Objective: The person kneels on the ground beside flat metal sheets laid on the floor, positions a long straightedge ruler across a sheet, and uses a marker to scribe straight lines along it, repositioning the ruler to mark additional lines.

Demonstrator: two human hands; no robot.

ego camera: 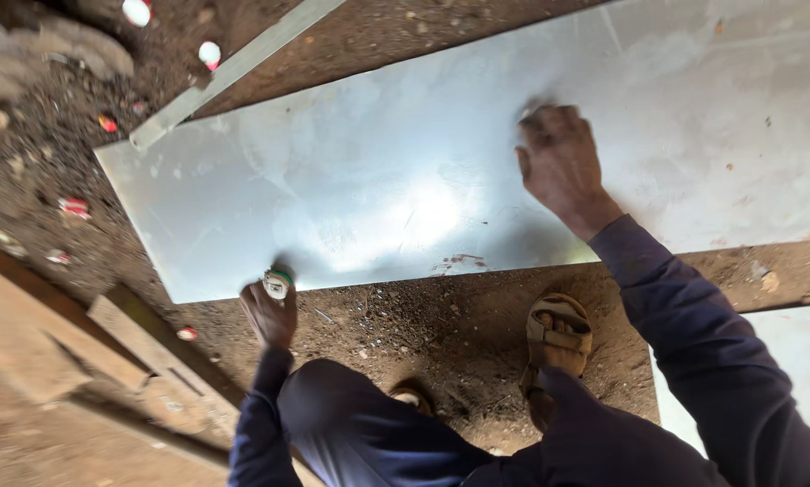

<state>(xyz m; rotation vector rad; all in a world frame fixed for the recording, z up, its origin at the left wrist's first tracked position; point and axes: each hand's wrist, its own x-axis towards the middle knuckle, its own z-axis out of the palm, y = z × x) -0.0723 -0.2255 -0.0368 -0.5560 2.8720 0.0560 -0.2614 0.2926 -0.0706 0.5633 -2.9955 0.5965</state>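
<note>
Marker (279,283) in left grip (270,314), sheet-edge (243,290).

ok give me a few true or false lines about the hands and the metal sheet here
1. The right hand rests on the metal sheet. True.
2. The left hand lies flat in the middle of the sheet. False: it is at the sheet's near edge, closed around a small white and green object.
3. The sheet lies on bare dirt ground. True.
4. The person is barefoot. False: a sandal is on the foot near the sheet.
5. A long metal strip lies past the sheet's far corner. True.
</note>
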